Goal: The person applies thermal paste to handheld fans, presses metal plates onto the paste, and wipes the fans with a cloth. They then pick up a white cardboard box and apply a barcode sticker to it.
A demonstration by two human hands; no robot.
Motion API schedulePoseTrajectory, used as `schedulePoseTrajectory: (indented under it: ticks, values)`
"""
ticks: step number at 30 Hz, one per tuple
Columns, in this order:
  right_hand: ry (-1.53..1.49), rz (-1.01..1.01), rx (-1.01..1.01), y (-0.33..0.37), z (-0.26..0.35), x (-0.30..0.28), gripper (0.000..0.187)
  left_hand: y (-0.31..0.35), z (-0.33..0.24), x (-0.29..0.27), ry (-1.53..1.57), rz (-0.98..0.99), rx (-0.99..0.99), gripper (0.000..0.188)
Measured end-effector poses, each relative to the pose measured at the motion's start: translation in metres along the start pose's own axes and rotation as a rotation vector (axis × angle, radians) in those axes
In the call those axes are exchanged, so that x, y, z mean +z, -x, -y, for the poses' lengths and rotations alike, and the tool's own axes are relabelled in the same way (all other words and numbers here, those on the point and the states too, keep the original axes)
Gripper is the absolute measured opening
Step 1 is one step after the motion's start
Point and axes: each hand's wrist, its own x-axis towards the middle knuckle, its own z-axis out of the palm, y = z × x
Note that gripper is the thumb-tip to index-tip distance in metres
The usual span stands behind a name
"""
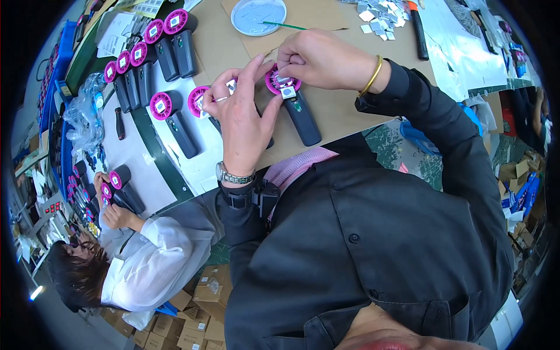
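Observation:
In front of me lies a handheld fan (303, 121) with a black handle and a round magenta head. My right hand (326, 61) reaches over that head, its fingers pinched together. What they hold, if anything, is hidden. A small silver-white square (289, 92) sits at the head's lower edge. My left hand (242, 119) is beside the fan, thumb and index finger spread apart, the thumb close to the head. Behind the left hand another fan is mostly hidden, with a white square (232, 86) showing between the fingers. A further magenta-headed fan (197, 100) lies left of that hand.
Several more fans (139, 53) lie in rows at the left. A white dish (256, 16) with a green stick (284, 25) stands at the back, near loose silver squares (382, 17) and an orange-and-black tool (418, 32). A co-worker in white (154, 262) handles fans at the lower left.

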Motion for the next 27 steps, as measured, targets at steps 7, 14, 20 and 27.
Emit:
schedulePoseTrajectory:
  ticks: [7,14,20,27]
  values:
    - [-0.088,0.011,0.043,0.001,0.003,-0.004,0.019,-0.001,-0.001,-0.002,-0.004,0.005,0.002,0.075]
    - [-0.084,0.074,0.03,-0.003,-0.001,-0.009,0.021,-0.003,0.0,-0.001,0.008,0.007,0.008,0.076]
    - [-0.113,0.09,0.068,-0.005,0.0,-0.01,0.02,-0.004,-0.001,-0.004,0.019,0.033,-0.013,0.079]
    - [-0.121,0.118,0.079,-0.007,0.0,-0.012,0.018,-0.005,-0.003,-0.004,0.02,0.041,-0.028,0.081]
